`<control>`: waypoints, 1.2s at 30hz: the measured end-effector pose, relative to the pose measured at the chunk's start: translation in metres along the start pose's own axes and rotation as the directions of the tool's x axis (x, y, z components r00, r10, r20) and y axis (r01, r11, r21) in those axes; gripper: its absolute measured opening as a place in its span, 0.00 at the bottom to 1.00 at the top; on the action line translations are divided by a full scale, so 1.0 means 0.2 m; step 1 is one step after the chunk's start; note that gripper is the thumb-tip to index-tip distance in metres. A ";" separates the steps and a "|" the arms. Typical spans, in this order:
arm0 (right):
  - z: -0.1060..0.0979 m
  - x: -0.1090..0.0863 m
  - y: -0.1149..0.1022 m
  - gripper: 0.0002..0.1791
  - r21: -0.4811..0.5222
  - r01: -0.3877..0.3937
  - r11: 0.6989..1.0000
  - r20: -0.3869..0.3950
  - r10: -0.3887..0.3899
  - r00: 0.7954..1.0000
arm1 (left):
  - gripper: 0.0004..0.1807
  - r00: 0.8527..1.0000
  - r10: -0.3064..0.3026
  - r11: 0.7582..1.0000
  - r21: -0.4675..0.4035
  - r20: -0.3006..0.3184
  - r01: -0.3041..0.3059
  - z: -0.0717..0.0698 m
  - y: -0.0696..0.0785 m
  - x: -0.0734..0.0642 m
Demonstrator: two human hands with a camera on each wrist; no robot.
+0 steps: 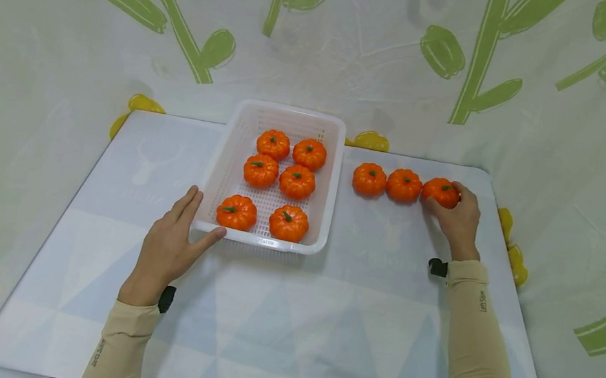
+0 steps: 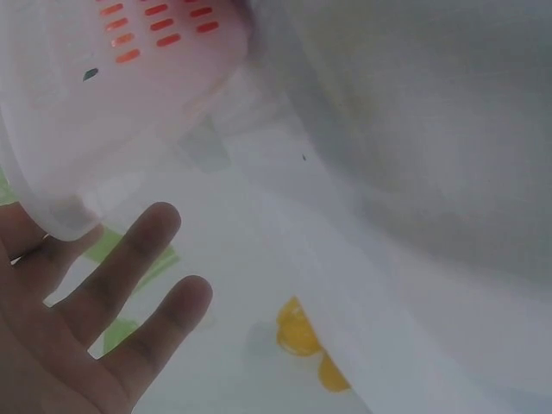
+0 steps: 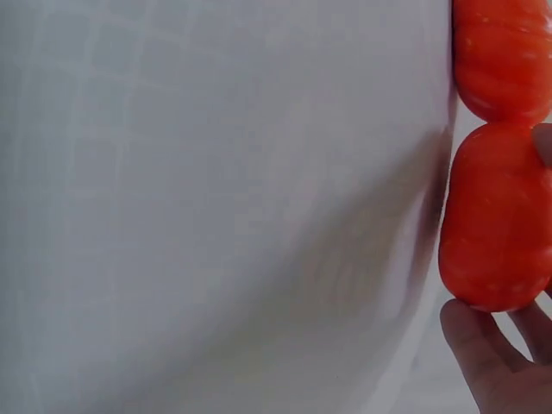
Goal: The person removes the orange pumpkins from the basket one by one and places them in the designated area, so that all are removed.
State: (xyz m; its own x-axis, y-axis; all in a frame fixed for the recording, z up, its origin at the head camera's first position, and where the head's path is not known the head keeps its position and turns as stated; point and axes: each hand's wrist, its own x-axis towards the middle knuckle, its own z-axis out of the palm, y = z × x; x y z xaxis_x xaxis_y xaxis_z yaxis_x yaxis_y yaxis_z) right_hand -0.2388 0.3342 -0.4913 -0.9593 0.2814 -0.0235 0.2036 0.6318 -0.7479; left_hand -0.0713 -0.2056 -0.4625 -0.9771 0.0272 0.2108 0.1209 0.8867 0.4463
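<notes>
My right hand (image 1: pixel 460 222) grips a small orange toy pumpkin (image 1: pixel 440 190) between thumb and fingers, at the right end of a row of three. Its neighbours, a middle pumpkin (image 1: pixel 403 186) and a left pumpkin (image 1: pixel 369 179), stand side by side; the right wrist view shows the gripped pumpkin (image 3: pixel 493 220) touching the one beside it. At the near left corner of a white plastic basket (image 1: pixel 331 173), my left hand (image 1: pixel 167 247) lies with fingers extended and thumb at the rim. Several pumpkins (image 1: pixel 297 182) sit inside the basket, two of them apart at its near end.
A table (image 1: pixel 284 317) with a pale patterned cloth carries everything. Its back edge (image 1: pixel 184 118) runs just behind the row, with the basket reaching slightly past it. Behind and around hangs a curtain (image 1: pixel 360 41) with green leaf prints.
</notes>
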 end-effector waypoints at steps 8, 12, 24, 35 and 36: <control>0.01 -0.02 -0.01 0.45 -0.005 -0.007 1.000 0.010 0.007 1.000 | 0.52 1.000 -0.007 1.000 -0.002 0.007 0.007 0.00 0.00 0.00; 0.02 -0.02 0.00 0.45 -0.024 -0.008 1.000 0.006 0.008 1.000 | 0.52 1.000 -0.009 1.000 -0.005 0.009 0.009 0.00 0.00 0.00; 0.01 -0.02 -0.01 0.46 -0.023 0.025 0.999 -0.011 -0.025 1.000 | 0.53 1.000 0.001 1.000 -0.004 0.002 -0.001 0.01 -0.01 0.00; -0.07 -0.07 -0.17 0.41 -0.005 0.212 0.977 -0.088 -0.211 0.973 | 0.53 1.000 0.006 1.000 0.001 -0.003 -0.006 0.01 -0.01 0.00; -0.08 -0.07 -0.19 0.41 -0.003 0.231 0.973 -0.094 -0.231 0.968 | 0.53 1.000 0.006 1.000 0.001 -0.002 -0.006 0.01 -0.01 0.00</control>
State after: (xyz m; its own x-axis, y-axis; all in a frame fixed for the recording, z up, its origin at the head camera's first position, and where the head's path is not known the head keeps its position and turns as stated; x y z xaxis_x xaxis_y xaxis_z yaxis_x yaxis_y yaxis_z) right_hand -0.2298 0.3167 -0.4518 -0.9577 0.1947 0.2120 -0.0233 0.6817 -0.7312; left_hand -0.0714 -0.2069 -0.4644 -0.9760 0.0318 0.2155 0.1270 0.8867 0.4445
